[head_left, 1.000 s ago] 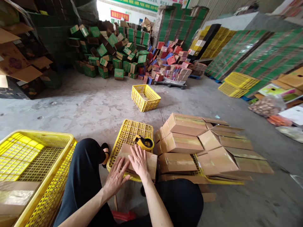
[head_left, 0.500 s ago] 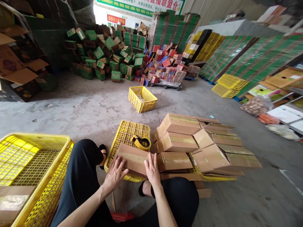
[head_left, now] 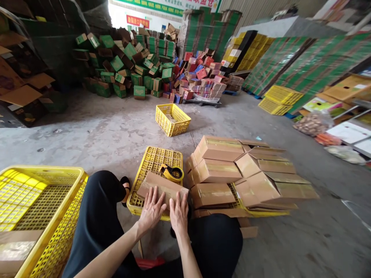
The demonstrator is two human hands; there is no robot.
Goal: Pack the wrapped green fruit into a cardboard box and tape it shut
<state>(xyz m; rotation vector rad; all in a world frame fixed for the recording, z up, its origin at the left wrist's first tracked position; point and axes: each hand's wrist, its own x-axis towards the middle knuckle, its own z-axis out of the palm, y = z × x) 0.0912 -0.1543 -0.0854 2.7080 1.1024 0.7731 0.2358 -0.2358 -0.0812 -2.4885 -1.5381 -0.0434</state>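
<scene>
A brown cardboard box (head_left: 150,181) lies between my knees on an upturned yellow crate (head_left: 158,156). My left hand (head_left: 152,210) rests on the box's near side with its fingers spread. Beside it, my right hand (head_left: 179,214) lies on the right part of the same box, fingers stretched out. Neither hand is wrapped round anything. Just behind the box sits a yellow and black tape dispenser (head_left: 172,172) on the crate. The lower part of the box is hidden by my hands.
Several cardboard boxes (head_left: 222,170) are stacked to my right. On my left stands a large yellow crate (head_left: 62,170) with a taped box (head_left: 17,247) inside. Ahead is a small yellow basket (head_left: 174,123) on the floor, with heaped green boxes (head_left: 139,92) behind it.
Both hands have shifted on the box. The right hand moved to its right end and then back inward; the left hand has slid right. The box has tilted or turned slightly.
</scene>
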